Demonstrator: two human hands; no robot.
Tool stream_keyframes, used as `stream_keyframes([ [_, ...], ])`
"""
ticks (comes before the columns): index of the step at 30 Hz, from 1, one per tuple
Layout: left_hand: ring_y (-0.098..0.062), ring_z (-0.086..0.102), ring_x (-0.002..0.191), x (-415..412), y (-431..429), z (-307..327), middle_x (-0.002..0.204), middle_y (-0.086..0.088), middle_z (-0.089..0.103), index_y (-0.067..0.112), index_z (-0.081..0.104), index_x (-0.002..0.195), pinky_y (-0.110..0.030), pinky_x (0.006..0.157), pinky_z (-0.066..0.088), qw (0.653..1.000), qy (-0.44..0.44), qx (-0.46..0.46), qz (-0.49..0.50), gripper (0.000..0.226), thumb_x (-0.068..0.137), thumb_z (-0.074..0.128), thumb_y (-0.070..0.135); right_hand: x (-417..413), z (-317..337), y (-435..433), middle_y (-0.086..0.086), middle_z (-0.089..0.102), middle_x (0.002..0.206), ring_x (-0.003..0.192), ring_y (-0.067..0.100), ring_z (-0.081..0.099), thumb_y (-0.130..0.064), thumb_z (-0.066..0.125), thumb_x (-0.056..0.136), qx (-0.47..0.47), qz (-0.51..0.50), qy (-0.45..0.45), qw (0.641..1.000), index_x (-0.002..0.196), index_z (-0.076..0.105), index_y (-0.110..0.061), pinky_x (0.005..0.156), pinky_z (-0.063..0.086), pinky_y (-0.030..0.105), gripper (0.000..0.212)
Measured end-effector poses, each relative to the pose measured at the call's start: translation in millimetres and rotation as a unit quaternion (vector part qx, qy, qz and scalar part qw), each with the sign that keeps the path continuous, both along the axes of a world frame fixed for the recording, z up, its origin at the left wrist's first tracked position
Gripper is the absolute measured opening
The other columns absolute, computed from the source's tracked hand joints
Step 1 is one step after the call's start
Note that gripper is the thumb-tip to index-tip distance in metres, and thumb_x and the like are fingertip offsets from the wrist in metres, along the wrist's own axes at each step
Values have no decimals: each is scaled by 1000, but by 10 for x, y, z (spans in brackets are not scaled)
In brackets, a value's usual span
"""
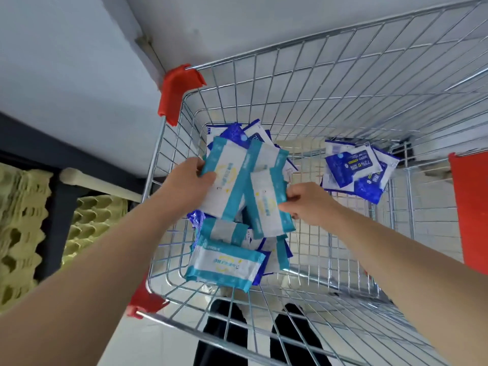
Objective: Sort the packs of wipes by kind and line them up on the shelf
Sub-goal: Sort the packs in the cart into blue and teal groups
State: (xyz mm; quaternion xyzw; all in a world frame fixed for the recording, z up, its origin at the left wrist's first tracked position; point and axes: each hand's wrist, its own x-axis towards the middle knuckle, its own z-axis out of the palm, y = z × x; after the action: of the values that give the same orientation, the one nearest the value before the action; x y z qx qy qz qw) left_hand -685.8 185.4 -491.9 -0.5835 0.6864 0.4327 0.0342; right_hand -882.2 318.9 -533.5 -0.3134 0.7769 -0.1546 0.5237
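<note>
Teal-white packs (227,180): L hand (187,180) grips one, R hand (311,204) another; dark-blue packs (353,170) read "75%".

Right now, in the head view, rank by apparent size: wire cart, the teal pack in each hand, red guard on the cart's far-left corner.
1. Wire cart, by far.
2. Left-hand teal pack and right-hand teal pack: alike, unranked.
3. Red corner guard.

The teal-banded packs (229,180) are white with teal end strips and faint yellow print, possibly a ring. The dark blue packs (353,173) bear white panels and a yellow label. The wire cart (343,88) is silver with red corner caps (174,93).
</note>
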Motion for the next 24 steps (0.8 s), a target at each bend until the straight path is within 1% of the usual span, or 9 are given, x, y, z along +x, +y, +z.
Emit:
stream_keyframes([
  [2,-25,60,88,141,123,98,102,-7,62,13,53,108,-35,73,47,997,-37,37,-59,18,95,50,24,59,-36,116,4,62,79,59,9,54,-11,63,86,29,5,2,1000,92,63,-6,46,43,14,7],
  [3,-24,59,87,196,193,117,102,-6,61,15,52,107,-33,71,44,993,-57,45,-95,15,94,51,24,101,-65,157,4,63,82,61,9,54,-12,64,86,31,-1,-1,1000,97,62,-5,46,41,13,13],
  [6,-22,58,96,284,379,92,111,-3,58,20,47,114,-33,80,46,975,-112,56,-185,23,92,55,22,232,-133,192,0,63,87,69,6,58,-14,72,80,4,-38,-12,999,98,60,-9,51,40,16,22],
  [9,-23,55,105,327,460,8,121,-6,55,16,49,122,-33,88,45,962,-141,45,-231,31,91,56,17,282,-131,150,-1,63,90,75,9,60,-14,77,75,-21,-56,-15,998,99,57,-11,58,44,20,31],
  [12,-23,52,109,354,498,-38,124,-8,50,14,51,123,-35,93,47,956,-155,10,-247,32,92,58,16,221,-85,169,-8,56,87,75,3,54,-11,73,80,-26,-55,-20,998,102,50,-15,57,42,19,32],
  [14,-23,51,109,370,528,-49,126,-7,44,14,50,123,-36,96,47,952,-160,18,-258,35,90,61,18,126,-30,230,-4,57,92,78,6,56,-10,69,83,-15,-74,-29,997,108,47,-14,56,42,19,34],
  [18,-19,52,103,405,542,-59,123,-4,46,18,49,114,-30,89,48,958,-159,47,-233,39,82,72,18,-43,85,451,7,68,107,94,18,65,-10,65,86,16,-45,-95,994,113,60,-12,79,52,29,27],
  [21,-18,55,100,417,525,-36,116,-2,53,17,46,111,-30,81,49,973,-133,67,-175,47,76,77,12,-4,60,638,9,69,111,102,23,65,-9,61,89,71,-35,-172,982,118,59,-8,95,50,40,29],
  [24,-18,58,100,423,517,-3,112,-2,59,15,52,109,-33,86,53,968,-158,86,-177,41,77,78,14,157,-45,719,9,67,117,109,24,64,-2,58,90,107,-67,-279,952,123,57,-8,103,45,46,33],
])
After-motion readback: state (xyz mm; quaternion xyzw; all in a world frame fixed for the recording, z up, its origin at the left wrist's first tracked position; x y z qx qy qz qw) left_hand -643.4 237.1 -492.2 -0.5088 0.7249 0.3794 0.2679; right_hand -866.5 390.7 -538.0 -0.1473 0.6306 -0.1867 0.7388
